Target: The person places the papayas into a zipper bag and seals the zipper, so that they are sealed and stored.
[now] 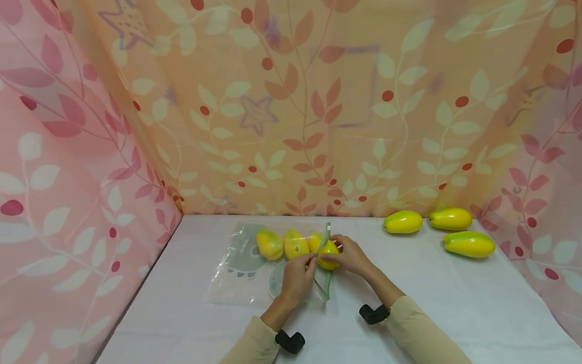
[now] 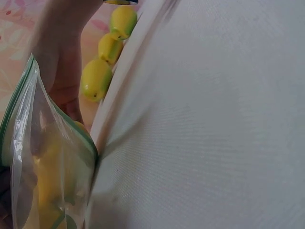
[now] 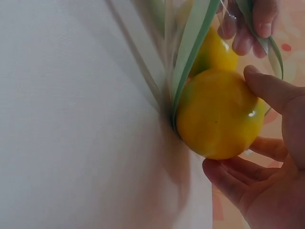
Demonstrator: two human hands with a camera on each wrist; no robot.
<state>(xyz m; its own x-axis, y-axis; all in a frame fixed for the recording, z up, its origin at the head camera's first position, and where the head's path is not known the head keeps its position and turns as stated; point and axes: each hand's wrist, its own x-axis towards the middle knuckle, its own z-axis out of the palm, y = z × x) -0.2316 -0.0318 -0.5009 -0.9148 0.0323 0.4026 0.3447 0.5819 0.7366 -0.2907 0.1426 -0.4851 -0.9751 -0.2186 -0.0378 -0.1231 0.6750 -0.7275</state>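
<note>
A clear zip bag [image 1: 223, 290] with a green-edged mouth and a pale printed pattern lies flat on the table, its mouth towards the right. Inside it, several yellow-green papayas [image 1: 270, 244] sit in a row. My left hand [image 1: 297, 280] pinches the near lip of the mouth and holds it raised. At the mouth, my right hand [image 1: 352, 257] grips another papaya [image 3: 219, 114], thumb on one side and fingers on the other. That papaya is partly within the green edge [image 3: 193, 52]. In the left wrist view the bag hides most of the left hand.
Three more papayas [image 1: 403, 222] lie at the back right of the white table [image 1: 182, 323]. Patterned cloth [image 1: 291, 126] stands up behind and along both sides. A black device [image 1: 291, 342] is worn on the left wrist and another [image 1: 374, 314] on the right.
</note>
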